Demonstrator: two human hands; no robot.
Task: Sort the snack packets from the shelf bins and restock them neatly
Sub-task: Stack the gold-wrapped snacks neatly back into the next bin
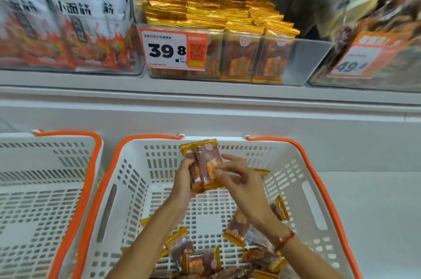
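Above the white basket (127,178) with the orange rim, the left hand (183,178) grips a small stack of snack packets (206,164), at least two, held upright. Fingertips of the right hand (239,178) pinch the front packet's edge. About eight loose packets (202,260) lie on the basket floor. A second basket (45,164) stands just left. Three clear bins (296,59) line the shelf above.

We see a white slotted basket (293,178) with an orange rim. Above its middle, the held snack packets (206,168) show brown fronts, orange patches and gold crimped ends. Left of that basket stands another white basket (45,164), orange-rimmed too. Above it, the price tag (173,50) is white with an orange border and black digits.
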